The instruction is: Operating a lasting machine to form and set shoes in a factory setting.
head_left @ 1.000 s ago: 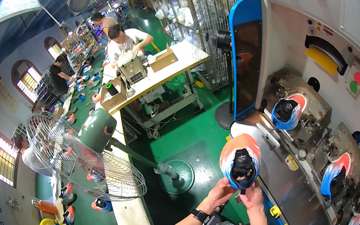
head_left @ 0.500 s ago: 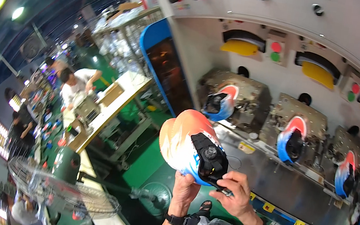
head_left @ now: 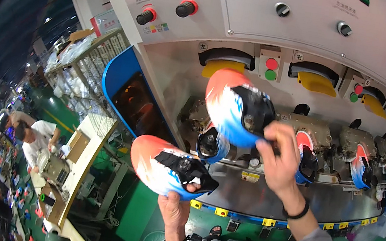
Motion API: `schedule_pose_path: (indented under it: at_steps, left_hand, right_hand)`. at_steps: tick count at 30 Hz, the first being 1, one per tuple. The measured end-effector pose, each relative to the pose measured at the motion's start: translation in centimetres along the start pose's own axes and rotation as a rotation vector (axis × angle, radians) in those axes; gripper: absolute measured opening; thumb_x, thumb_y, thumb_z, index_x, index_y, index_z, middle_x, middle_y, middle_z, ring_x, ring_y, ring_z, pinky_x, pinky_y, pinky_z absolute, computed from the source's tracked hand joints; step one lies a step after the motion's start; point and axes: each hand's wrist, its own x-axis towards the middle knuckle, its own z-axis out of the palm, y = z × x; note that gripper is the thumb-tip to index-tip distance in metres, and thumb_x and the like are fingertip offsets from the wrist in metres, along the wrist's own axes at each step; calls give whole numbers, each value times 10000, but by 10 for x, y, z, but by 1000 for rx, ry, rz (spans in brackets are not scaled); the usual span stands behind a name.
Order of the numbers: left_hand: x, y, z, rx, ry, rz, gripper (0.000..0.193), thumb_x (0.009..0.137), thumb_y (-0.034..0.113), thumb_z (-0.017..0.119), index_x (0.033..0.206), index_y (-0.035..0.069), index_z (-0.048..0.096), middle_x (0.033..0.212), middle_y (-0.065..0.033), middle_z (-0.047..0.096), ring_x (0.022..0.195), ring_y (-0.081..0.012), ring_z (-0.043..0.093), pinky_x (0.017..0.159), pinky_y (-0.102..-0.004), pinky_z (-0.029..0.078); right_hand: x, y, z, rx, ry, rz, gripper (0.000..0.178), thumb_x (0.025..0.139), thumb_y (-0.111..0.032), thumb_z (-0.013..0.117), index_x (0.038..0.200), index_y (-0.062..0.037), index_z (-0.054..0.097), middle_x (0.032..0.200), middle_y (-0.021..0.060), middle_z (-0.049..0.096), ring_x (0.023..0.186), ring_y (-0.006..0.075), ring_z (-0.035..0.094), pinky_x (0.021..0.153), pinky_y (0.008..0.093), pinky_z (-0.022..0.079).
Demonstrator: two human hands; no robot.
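From my end I have the left hand point(head_left: 173, 211) clamped on the lower shoe point(head_left: 170, 171) towards its heel: the thumb lies against the outer side and one fingertip shows inside the collar. That shoe is up in the air in front of the machine point(head_left: 257, 25), toe to the left, coral at the front, white along the side, blue at the heel.

I have the right hand point(head_left: 280, 161) pinched on the heel of the upper shoe point(head_left: 237, 109), thumb and fingers together on the edge of the collar. This shoe is aloft too, coloured alike, its toe pointing up and left, and from my view it covers part of a yellow pad point(head_left: 218, 65). The two held shoes are apart.

Behind them I see four more shoes on the machine: the first seated shoe point(head_left: 223, 147) is partly hidden by the upper shoe, the second seated shoe point(head_left: 306, 160) shows just beyond the right hand, and the others sit farther right. A steel ledge point(head_left: 227, 189) runs below, with yellow tags point(head_left: 221, 212) along its blue edge. Far to the left, a person in white point(head_left: 37, 142) is at a cream table point(head_left: 96, 126).
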Motion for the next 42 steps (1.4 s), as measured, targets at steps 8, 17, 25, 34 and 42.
schedule_pose_path:
  at_steps: [8, 17, 25, 34, 42]
  left_hand:
    - [30, 21, -23, 6, -35, -102, 531, 788, 170, 810, 1173, -69, 533, 937, -139, 689, 895, -283, 676, 871, -452, 546]
    - [33, 29, -25, 16, -57, -109, 473, 753, 127, 829, 1116, -55, 587, 881, -119, 702, 849, -273, 686, 844, -431, 551]
    - [37, 18, 0, -61, -86, -70, 408, 746, 145, 836, 1050, -39, 634, 845, -95, 706, 801, -242, 690, 778, -412, 575]
    - [38, 2, 28, -133, -144, -134, 538, 750, 155, 842, 1192, -2, 577, 927, -86, 716, 847, -238, 690, 838, -409, 545]
    - [35, -39, 92, -275, -277, -237, 506, 768, 183, 826, 1175, 16, 577, 977, -61, 693, 918, -231, 664, 890, -372, 530]
  right_hand:
    - [120, 140, 150, -410, -49, -51, 252, 811, -84, 640, 1047, -16, 583, 1043, 167, 593, 992, 371, 590, 825, 451, 504]
    - [123, 155, 176, -442, 14, -1, 406, 786, -165, 707, 1151, -43, 578, 1093, 149, 600, 980, 354, 619, 825, 437, 513]
    - [77, 237, 61, -76, 132, 681, 315, 864, -283, 693, 760, 13, 662, 643, 113, 619, 575, 201, 580, 556, 343, 444]
    - [87, 230, 40, -369, -16, 614, 412, 873, -372, 669, 720, 11, 676, 626, 179, 622, 595, 308, 623, 576, 427, 465]
    - [-19, 1, -59, 547, -407, 185, 471, 752, -259, 837, 1114, -27, 645, 1199, 98, 620, 853, 146, 635, 589, 233, 493]
